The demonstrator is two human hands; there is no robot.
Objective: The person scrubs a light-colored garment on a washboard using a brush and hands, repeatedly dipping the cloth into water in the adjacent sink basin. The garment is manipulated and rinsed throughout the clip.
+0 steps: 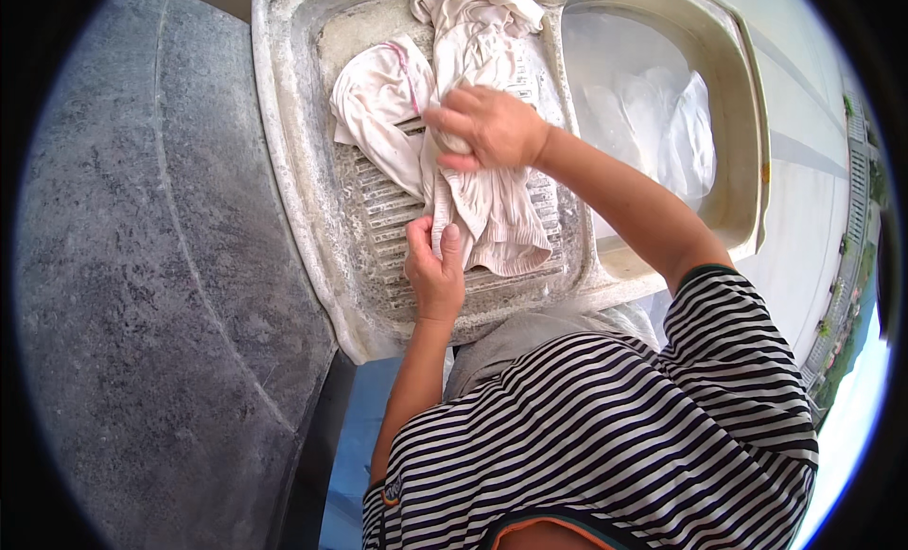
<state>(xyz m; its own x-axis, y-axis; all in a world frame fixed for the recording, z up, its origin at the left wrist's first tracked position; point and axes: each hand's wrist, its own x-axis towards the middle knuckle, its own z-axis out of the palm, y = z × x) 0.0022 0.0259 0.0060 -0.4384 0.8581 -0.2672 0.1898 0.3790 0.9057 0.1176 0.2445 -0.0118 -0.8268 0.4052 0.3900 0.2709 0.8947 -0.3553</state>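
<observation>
A wet off-white garment [506, 224] with ribbed edges and a few pinkish streaks lies bunched over the ridged washboard of a stone sink [317, 266]. My left hand [438, 278] pinches the near ribbed edge between thumb and fingers. Higher up on the cloth, my right hand [497, 126] presses down with curled fingers, slightly smeared by motion. Under its palm shows a pale rounded thing [456, 145]; whether it is soap or wadded cloth I cannot tell. One part of the garment spreads out to the left of my right hand.
Beside the washboard, on the right, is a deep basin [742, 162] of cloudy water with a white, plastic-like sheet [689, 139] in it. A raised rim divides the two. A dark grey stone surface [142, 266] adjoins the sink on the left.
</observation>
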